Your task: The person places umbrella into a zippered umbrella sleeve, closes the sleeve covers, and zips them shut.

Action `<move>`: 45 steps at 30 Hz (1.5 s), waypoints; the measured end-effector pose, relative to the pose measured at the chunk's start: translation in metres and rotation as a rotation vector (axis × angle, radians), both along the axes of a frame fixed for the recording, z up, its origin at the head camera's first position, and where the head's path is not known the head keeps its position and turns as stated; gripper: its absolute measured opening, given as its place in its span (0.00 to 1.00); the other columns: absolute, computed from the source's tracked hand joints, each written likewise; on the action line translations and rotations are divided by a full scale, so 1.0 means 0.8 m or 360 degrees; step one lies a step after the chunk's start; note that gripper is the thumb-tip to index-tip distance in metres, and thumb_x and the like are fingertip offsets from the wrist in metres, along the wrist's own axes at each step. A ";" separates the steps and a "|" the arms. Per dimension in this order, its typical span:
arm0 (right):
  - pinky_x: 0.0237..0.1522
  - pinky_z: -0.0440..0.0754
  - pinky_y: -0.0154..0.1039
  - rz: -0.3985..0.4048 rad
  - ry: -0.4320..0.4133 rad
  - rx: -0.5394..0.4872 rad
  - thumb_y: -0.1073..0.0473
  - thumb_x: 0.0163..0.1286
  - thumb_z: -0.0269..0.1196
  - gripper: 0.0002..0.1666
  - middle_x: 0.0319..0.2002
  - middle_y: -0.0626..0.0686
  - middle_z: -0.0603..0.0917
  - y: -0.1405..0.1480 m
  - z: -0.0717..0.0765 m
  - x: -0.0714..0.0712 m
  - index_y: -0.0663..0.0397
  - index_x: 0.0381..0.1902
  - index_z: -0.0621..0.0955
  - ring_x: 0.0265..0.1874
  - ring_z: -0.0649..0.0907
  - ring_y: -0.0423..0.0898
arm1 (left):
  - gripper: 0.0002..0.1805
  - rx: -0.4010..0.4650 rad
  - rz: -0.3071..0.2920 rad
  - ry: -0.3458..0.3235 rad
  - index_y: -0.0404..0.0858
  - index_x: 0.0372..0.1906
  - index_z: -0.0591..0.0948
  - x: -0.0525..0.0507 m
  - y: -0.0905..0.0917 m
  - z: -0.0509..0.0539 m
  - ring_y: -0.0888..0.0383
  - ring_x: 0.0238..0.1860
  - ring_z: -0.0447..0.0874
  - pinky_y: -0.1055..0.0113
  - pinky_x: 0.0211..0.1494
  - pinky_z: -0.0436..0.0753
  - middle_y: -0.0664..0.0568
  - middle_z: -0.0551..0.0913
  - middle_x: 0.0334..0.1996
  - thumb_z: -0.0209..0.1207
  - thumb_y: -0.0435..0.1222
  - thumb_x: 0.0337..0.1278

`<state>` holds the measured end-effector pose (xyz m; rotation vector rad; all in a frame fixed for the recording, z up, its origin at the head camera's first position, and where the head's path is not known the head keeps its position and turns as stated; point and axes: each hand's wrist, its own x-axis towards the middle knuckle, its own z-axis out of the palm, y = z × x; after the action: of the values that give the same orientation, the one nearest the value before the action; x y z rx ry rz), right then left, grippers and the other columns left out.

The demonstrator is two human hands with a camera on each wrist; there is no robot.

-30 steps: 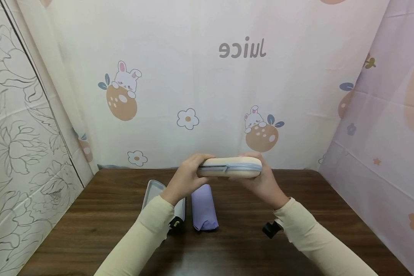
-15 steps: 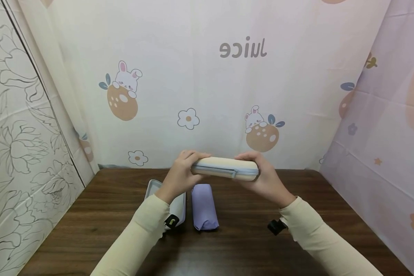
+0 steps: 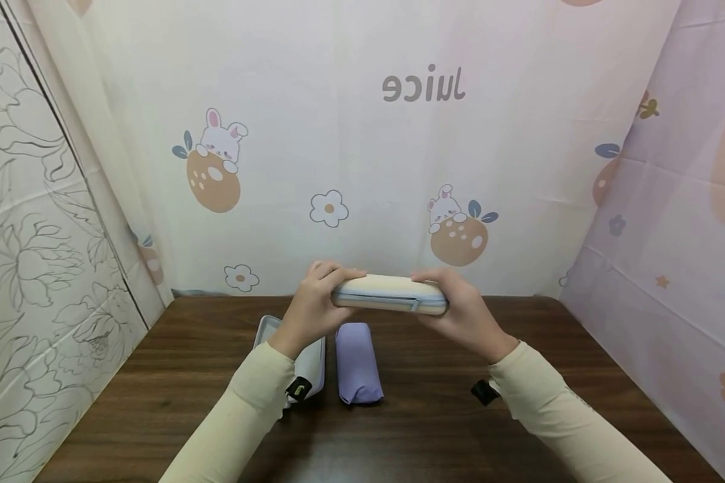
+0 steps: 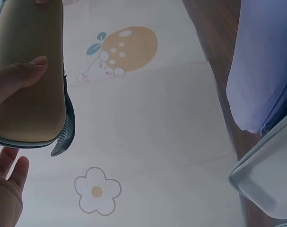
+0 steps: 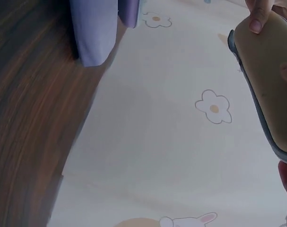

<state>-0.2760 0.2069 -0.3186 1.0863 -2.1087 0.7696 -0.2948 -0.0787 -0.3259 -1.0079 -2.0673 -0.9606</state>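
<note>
A cream zip case [image 3: 393, 287] with a pale blue zip is held up above the table's far edge, nearly level and slightly lower at its right end. My left hand [image 3: 314, 302] grips its left end, and my right hand [image 3: 466, 310] grips the right end. On the front side a dark slit runs along the zip from the left as far as the zip pull [image 3: 415, 304]. In the left wrist view, a thumb presses the case's smooth face [image 4: 32, 104], and a dark fabric tab [image 4: 65, 135] sticks out at its edge. The contents are hidden.
On the brown wooden table [image 3: 423, 429] lie a purple wrapped bundle [image 3: 358, 365] and, left of it, a pale open shallow case [image 3: 314, 365], partly hidden by my left arm. A printed curtain [image 3: 374, 168] stands right behind the table.
The case has shifted slightly left and tilted, its right end now lower. Its zip pull sits nearer the right end, and the visible slit looks longer. Both hands keep their grip.
</note>
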 end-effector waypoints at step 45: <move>0.47 0.80 0.50 -0.0069 0.0191 0.0084 0.70 0.51 0.76 0.34 0.48 0.54 0.83 -0.006 -0.007 -0.005 0.53 0.57 0.80 0.45 0.81 0.52 | 0.19 0.0000 -0.0101 0.0474 0.43 0.39 0.85 0.044 0.060 0.018 0.56 0.44 0.74 0.65 0.52 0.73 0.53 0.77 0.39 0.79 0.45 0.43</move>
<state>-0.2798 0.2022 -0.3239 1.0836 -2.0543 0.6165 -0.2598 -0.0304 -0.3117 -1.1473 -1.7987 -0.7873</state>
